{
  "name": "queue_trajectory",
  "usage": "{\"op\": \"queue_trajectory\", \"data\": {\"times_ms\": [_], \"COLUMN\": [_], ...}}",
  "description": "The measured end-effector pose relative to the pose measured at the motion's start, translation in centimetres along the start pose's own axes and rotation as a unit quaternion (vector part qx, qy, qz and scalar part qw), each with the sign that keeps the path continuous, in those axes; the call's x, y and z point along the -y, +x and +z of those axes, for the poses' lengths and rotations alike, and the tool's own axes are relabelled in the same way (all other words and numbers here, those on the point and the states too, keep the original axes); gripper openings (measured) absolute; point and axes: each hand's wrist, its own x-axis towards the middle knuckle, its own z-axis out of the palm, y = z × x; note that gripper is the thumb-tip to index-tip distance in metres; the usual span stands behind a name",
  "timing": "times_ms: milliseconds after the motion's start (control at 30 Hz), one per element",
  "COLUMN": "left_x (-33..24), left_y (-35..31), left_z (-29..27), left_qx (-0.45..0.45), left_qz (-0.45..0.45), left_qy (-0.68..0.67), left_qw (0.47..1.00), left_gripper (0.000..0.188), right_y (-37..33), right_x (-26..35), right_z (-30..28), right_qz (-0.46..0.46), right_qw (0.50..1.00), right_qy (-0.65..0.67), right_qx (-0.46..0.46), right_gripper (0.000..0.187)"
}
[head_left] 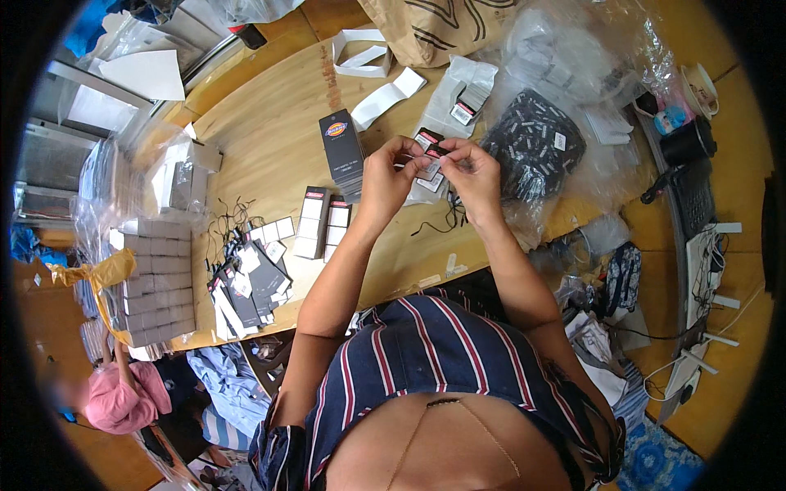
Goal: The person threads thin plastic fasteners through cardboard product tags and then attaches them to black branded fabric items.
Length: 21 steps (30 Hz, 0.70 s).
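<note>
My left hand (386, 184) and my right hand (476, 176) meet above the wooden table, fingertips pinched together. Between them is a small black-and-red tag (436, 151), gripped from both sides; part of it is hidden by my fingers. Beneath lie more small tags (428, 137) on a clear plastic bag. Left of my left hand stands a stack of long black hang tags (340, 143). Closer to me are two stacks of white-faced tags (312, 222). Right of my right hand, a clear bag holds many black string loops (536, 143). Loose black cord (446, 217) lies below my hands.
A spread heap of black and white tags with cords (254, 278) covers the table's near left. White boxes (160, 282) are piled at the left edge. Paper strips (389, 98) and a brown paper bag (442, 29) lie at the back. A person in pink (123, 397) is at lower left.
</note>
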Motion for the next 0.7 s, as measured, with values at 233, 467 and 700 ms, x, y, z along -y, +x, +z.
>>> {"op": "queue_trajectory", "data": {"times_ms": [233, 467, 700], "left_x": [-1.0, -2.0, -1.8], "left_y": [-1.7, -3.7, -5.5], "left_z": [-0.6, -2.0, -3.2], "left_qx": [-0.016, -0.043, -0.094], "left_qz": [0.022, 0.06, 0.152], "left_qy": [-0.049, -0.034, -0.019], "left_qw": [0.998, 0.997, 0.984], "left_gripper": [0.019, 0.019, 0.018], "right_y": [-1.1, -2.7, -4.4], "right_x": [1.5, 2.2, 3.2], "right_z": [1.7, 3.6, 5.5], "right_qz": [0.028, 0.012, 0.016], "right_qw": [0.998, 0.997, 0.997], "right_qy": [0.048, 0.069, 0.075], "right_qx": [-0.01, -0.013, 0.032], "right_gripper": [0.008, 0.009, 0.01]}}
